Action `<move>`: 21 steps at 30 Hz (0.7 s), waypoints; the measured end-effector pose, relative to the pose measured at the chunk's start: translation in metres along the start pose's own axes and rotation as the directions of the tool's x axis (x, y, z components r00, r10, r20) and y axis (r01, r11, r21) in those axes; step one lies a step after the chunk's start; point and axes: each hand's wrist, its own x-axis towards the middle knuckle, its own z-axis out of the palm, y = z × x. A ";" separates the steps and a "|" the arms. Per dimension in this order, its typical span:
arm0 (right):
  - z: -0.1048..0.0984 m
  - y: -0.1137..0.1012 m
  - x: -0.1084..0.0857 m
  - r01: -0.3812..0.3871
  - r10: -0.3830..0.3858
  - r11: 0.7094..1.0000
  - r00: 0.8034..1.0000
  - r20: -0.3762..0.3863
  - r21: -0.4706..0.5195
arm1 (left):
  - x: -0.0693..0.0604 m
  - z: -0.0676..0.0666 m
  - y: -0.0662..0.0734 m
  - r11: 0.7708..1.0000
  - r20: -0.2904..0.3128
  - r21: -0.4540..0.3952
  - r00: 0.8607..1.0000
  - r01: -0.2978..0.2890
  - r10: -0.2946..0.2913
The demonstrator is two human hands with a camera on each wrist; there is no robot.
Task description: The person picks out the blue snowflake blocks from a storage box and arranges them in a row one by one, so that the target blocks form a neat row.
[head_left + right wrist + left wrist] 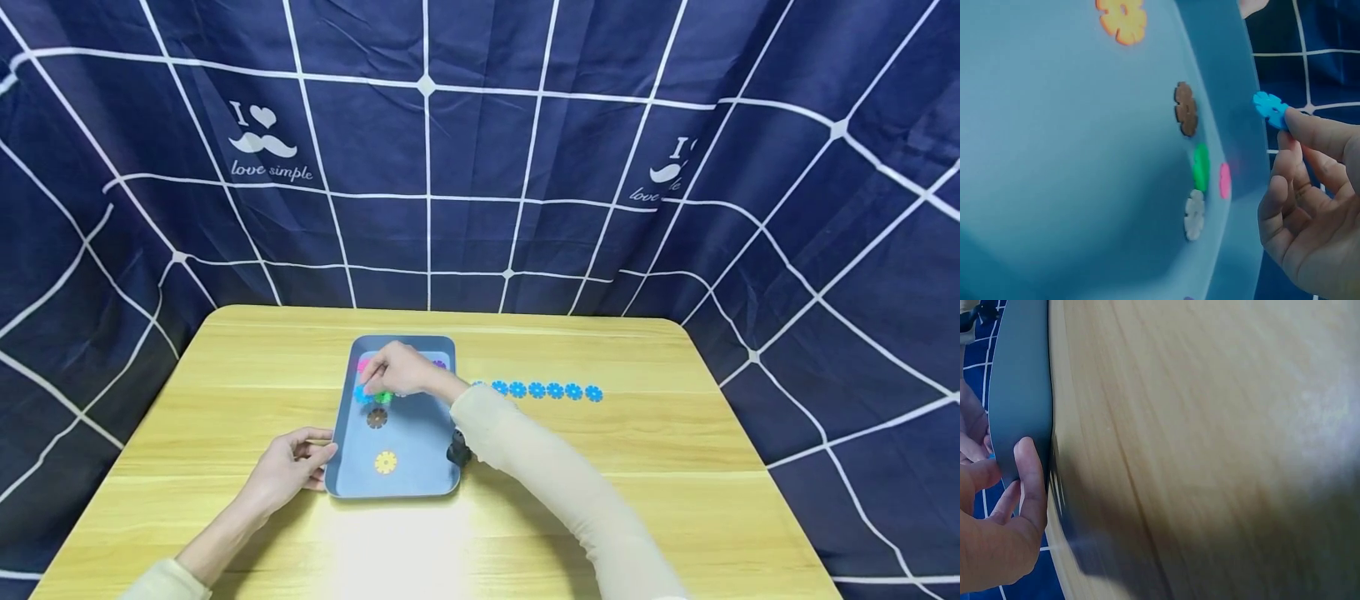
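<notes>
A blue flower-shaped plastic disc point(1270, 110) is pinched between the thumb and fingers of my right hand point(401, 368), above the tray's left part. My left hand point(288, 465) holds the left wall of the blue-grey tray point(420, 450) near its front corner, fingers against the outside in the left wrist view. Inside the tray lie a yellow disc point(386, 462), a brown disc point(377, 417), a green disc point(1201, 167), a pink disc point(1225, 180) and a pale grey disc point(1194, 215). A purple disc point(439, 364) lies at the far right corner, partly hidden.
To the tray's right, a row of several blue discs point(537, 390) lies on the wooden table point(637, 467); my right forearm partly covers its left end. A black object point(458, 450) is at my right wrist by the tray's right wall. Dark blue curtains point(480, 150) surround the table.
</notes>
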 end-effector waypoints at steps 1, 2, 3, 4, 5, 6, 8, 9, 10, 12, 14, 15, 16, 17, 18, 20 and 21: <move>-0.002 -0.001 -0.002 0.008 -0.008 1.000 1.000 -0.003 -0.002 | 0.000 0.000 0.000 1.000 -0.002 0.001 1.000 0.000 0.000; -0.003 -0.001 -0.004 0.015 -0.015 1.000 1.000 -0.006 -0.005 | 0.000 0.000 0.000 1.000 -0.003 0.002 1.000 0.000 0.000; -0.005 -0.002 -0.006 0.021 -0.021 1.000 1.000 -0.008 -0.002 | -0.001 0.000 0.001 1.000 -0.003 0.003 1.000 0.000 0.000; -0.007 -0.002 -0.008 0.026 -0.026 1.000 1.000 -0.012 0.000 | -0.001 0.000 0.001 1.000 -0.004 0.003 1.000 0.000 0.000; -0.008 -0.002 -0.011 0.025 -0.025 1.000 1.000 -0.014 0.009 | -0.001 0.000 0.001 1.000 -0.004 0.003 1.000 0.000 0.000; -0.009 -0.001 -0.013 0.023 -0.022 0.999 1.000 -0.013 0.024 | -0.002 0.000 0.001 1.000 -0.003 0.002 1.000 0.000 0.000; -0.011 -0.001 -0.017 0.019 -0.019 0.999 1.000 -0.013 0.048 | -0.002 0.000 0.001 1.000 -0.003 0.002 1.000 -0.001 0.001; -0.012 0.000 -0.019 0.017 -0.017 0.998 1.000 -0.012 0.065 | -0.002 0.000 0.001 1.000 -0.003 0.001 1.000 -0.001 0.001; -0.014 0.000 -0.022 0.017 -0.016 0.997 1.000 -0.013 0.077 | -0.002 0.000 0.001 1.000 -0.003 0.000 1.000 -0.001 0.001; -0.017 0.001 -0.027 0.022 -0.021 0.996 1.000 -0.019 0.087 | -0.002 0.000 0.000 1.000 -0.003 -0.001 1.000 -0.002 0.002; -0.021 0.003 -0.032 0.030 -0.027 0.996 0.999 -0.030 0.085 | -0.002 0.000 0.001 1.000 -0.006 -0.002 1.000 -0.001 0.001; -0.023 0.003 -0.034 0.031 -0.028 0.995 0.999 -0.035 0.091 | -0.002 0.000 0.001 1.000 -0.006 -0.003 1.000 0.000 0.000; -0.024 0.005 -0.036 0.032 -0.028 0.995 0.999 -0.042 0.090 | -0.002 0.000 0.001 1.000 -0.007 -0.003 1.000 0.000 0.000; -0.026 0.006 -0.037 0.033 -0.029 0.995 0.998 -0.049 0.094 | -0.002 0.000 0.001 1.000 -0.008 -0.004 1.000 0.001 -0.001; -0.027 0.007 -0.039 0.031 -0.026 0.994 0.998 -0.054 0.107 | -0.002 0.000 0.001 1.000 -0.009 -0.004 1.000 0.003 -0.003; -0.029 0.011 -0.041 0.028 -0.019 0.991 0.997 -0.069 0.131 | -0.002 0.000 0.001 1.000 -0.009 -0.006 1.000 0.005 -0.005; -0.030 0.013 -0.042 0.029 -0.018 0.990 0.997 -0.076 0.140 | -0.002 0.000 0.001 1.000 -0.009 -0.006 1.000 0.006 -0.006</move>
